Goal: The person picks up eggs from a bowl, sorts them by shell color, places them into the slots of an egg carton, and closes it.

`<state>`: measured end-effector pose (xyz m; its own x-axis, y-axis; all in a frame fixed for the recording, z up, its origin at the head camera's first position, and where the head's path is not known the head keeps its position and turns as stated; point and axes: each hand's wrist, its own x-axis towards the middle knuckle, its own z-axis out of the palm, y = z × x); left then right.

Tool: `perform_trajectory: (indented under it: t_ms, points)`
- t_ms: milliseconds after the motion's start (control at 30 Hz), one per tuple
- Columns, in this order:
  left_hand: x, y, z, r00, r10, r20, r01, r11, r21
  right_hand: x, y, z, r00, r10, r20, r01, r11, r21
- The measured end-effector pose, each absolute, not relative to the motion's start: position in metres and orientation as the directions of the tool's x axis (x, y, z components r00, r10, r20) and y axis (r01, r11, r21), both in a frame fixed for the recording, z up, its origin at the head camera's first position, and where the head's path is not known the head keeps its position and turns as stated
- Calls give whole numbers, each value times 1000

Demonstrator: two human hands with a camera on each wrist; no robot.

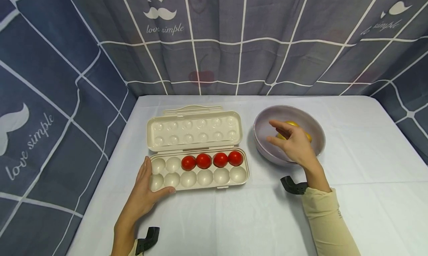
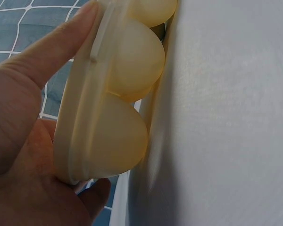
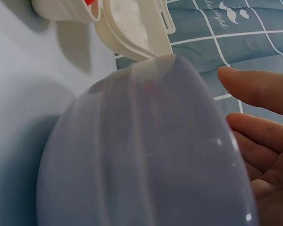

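Note:
An egg box (image 1: 205, 178) in cream plastic lies unfolded, its dimpled lid (image 1: 195, 131) at the back. Several small red tomatoes (image 1: 204, 161) sit in its back row, toward the right; the front cups hold nothing. My left hand (image 1: 143, 191) grips the left end of the box, thumb along the front rim, as the left wrist view (image 2: 33, 117) shows. Over the mauve bowl (image 1: 267, 152) hovers my right hand (image 1: 295, 141), thumb and fingers apart and nothing between them. Yellow pieces (image 1: 292, 123), partly hidden by that hand, lie in the bowl; their kind is unclear.
A white cloth (image 1: 234, 219) covers the table. Dark grey checked curtains (image 1: 217, 62) hang behind it and along both sides. The bowl stands just right of the egg box, with a narrow gap between. Each wrist wears a black mount (image 1: 294, 185).

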<state>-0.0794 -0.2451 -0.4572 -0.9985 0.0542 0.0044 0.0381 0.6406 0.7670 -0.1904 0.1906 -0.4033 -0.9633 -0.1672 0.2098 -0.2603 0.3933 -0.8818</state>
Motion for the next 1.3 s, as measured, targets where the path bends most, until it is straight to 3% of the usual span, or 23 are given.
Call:
perform_trajectory:
  t_ms: [300,800,1300]
  points:
    - [-79,-246,-458,-999,50,4,36,648,760,-194,196,-409,-963,-144,226,-267,446,-854]
    - [-80,-244,-457,-999,31,-18,6,644,765,-197,208,-413,-987,-96,132,-163,578,-799]
    - [-80,-244,-457,-999,33,-12,12,640,768,-197,212,-412,-986,-159,45,-139,655,-743]
